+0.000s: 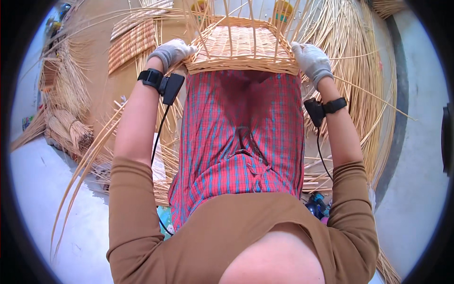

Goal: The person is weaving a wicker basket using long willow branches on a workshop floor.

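Note:
A shallow rectangular wicker basket [236, 43] rests at the far end of my lap, on the red plaid cloth [203, 118]. Thin upright canes [254, 33] rise from its rim, some with loose ends. My left hand [174, 51], in a pale work glove, grips the basket's left corner. At the opposite corner my right hand [312, 60], gloved the same way, closes on the side with the thumb at the edge. The fingers of both hands are partly hidden behind the wicker. Each wrist carries a black strap with a small device and a cable.
A large fan of loose canes [352, 42] spreads over the right side. Bundled canes [71, 128] lie at the left, near flat woven panels [132, 45]. Long canes [94, 154] arch past my left forearm. Two yellow containers, one a yellow pot [283, 10], stand beyond the basket.

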Available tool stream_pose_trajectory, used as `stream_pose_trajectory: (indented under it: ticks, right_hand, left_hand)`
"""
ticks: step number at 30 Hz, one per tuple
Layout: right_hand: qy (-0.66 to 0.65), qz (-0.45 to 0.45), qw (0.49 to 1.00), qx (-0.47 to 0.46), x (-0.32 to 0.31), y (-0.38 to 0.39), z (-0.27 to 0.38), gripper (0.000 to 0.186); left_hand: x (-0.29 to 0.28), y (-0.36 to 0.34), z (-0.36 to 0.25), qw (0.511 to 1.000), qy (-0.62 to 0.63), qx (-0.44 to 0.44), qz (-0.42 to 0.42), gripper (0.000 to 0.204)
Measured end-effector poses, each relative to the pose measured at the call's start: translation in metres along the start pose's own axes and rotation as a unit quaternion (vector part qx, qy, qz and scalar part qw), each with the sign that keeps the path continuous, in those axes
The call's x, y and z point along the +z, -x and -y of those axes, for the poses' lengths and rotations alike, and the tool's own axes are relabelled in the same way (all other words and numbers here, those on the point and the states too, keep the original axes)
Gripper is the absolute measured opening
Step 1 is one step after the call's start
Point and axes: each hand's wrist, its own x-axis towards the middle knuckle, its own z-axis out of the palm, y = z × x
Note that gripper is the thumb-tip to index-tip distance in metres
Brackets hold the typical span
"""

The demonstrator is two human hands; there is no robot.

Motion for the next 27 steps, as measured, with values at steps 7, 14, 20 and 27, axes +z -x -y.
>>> stream_pose_trajectory:
  ticks: [7, 14, 20, 27]
  right_hand:
    - [-0.079, -0.013, 0.994, -0.079, -0.001, 0.014, -0.048, 0.077]
    - [0.037, -0.034, 0.989, -0.140, -0.006, -0.001, -0.119, 0.069]
    - [-0.062, 0.052, 0.997, -0.019, 0.007, 0.018, -0.115, 0.072]
    - [0.045, -0.109, 0.985, -0.126, -0.023, 0.035, -0.131, 0.039]
  left_hand:
    - [0.015, 0.080, -0.069, 0.907, -0.129, 0.031, -0.401, 0.045]
    - [0.157, 0.080, -0.209, 0.765, -0.189, 0.468, -0.401, 0.083]
    - [0.190, 0.033, -0.204, 0.859, -0.053, 0.395, -0.320, 0.098]
    - [0.188, 0.037, -0.202, 0.858, -0.070, 0.404, -0.309, 0.096]
